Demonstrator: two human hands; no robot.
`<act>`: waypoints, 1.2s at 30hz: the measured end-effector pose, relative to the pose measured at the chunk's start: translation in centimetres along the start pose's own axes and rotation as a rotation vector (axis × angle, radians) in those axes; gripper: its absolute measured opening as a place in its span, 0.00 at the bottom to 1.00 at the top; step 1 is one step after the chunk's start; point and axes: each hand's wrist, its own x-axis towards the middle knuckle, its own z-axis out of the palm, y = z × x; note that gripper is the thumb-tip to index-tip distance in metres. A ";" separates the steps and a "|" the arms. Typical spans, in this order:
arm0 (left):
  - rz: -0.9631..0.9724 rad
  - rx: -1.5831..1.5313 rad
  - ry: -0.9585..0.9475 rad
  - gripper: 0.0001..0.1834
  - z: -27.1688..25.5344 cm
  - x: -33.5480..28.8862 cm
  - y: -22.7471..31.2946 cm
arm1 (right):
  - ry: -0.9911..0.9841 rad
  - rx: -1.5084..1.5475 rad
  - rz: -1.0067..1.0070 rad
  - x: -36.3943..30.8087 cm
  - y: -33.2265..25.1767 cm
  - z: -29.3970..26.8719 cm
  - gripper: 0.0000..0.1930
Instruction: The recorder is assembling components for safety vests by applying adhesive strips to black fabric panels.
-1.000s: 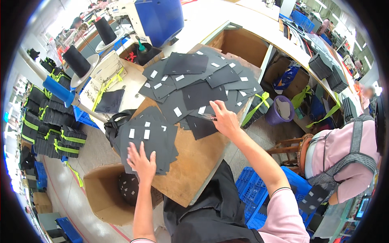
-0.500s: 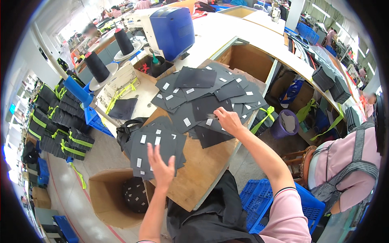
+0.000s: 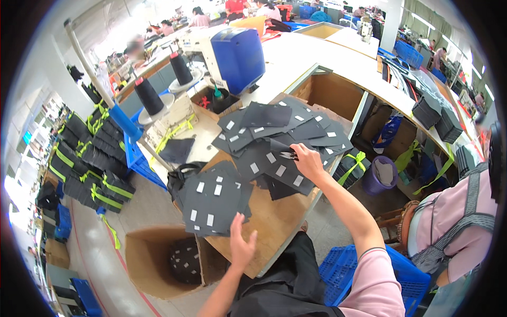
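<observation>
My right hand (image 3: 308,161) is closed on a small pair of metal thread snips (image 3: 288,155), whose blades point left over the far pile of dark grey panels (image 3: 311,128). Beside the snips, the edge of one black panel (image 3: 278,146) curls up; whether my fingers touch it is hard to see. Many panels carry small white labels. My left hand (image 3: 243,245) is open and holds nothing, over the wooden board (image 3: 268,224) by the near corner of a second, neater stack of labelled panels (image 3: 219,193).
A cardboard box (image 3: 153,259) with dark pieces inside stands below the board's left side. A blue-and-white sewing machine (image 3: 235,58) and black thread cones (image 3: 149,96) are beyond. Blue crates (image 3: 338,269) and a co-worker (image 3: 454,222) are at right.
My left hand has drawn back from the near stack toward me. My right hand stays by the far pile, where a panel's edge is now raised. The whole view has shifted slightly.
</observation>
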 end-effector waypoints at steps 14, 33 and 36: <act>-0.477 -0.926 -0.306 0.33 -3.2 4.2 2.8 | -0.325 1.541 1.038 -14.4 -11.5 -11.2 0.09; -0.677 -0.846 -0.198 0.23 -5.7 -0.7 7.9 | -0.086 0.604 0.277 -14.6 -20.2 -10.7 0.17; -0.641 -0.859 -0.188 0.27 -6.0 -1.0 8.1 | -0.067 0.522 0.182 -14.7 -19.8 -10.8 0.18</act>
